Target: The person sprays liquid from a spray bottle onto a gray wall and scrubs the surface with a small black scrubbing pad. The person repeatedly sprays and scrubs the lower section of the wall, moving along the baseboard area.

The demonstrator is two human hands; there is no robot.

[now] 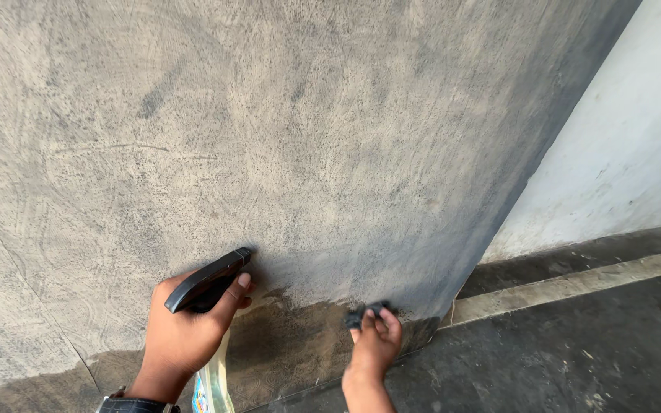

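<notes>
**Kid:** Two hands are working low on the big grey wall [307, 138]. What is each one doing?

**Helper:** The left hand [185, 329] is wrapping its fingers around a spray bottle [212, 378]. The thumb is lying along the black spray head [208, 281], which is pointing at the wall. The right hand [375, 344] is pinching a small dark cloth [366, 312] in its fingertips and pressing it to the wall, just above the floor [575, 344].

**Kid:** Where is the wet part?

**Helper:** A darker patch [292, 336] is sitting between the two hands, low on the wall. It looks damp to me.

**Kid:** How should the wiping be going?

**Helper:** I think the cloth should be staying flat on the wall, with a bit more of it under the fingers, so the fingers are not scraping the rough wall. Rubbing over the damp patch while it is wet seems best. The bottle should be staying pointed at the wall, away from the face.

**Kid:** What is on the side?

**Helper:** A white wall [629, 138] is standing off to the right, well apart from the hands.
</notes>
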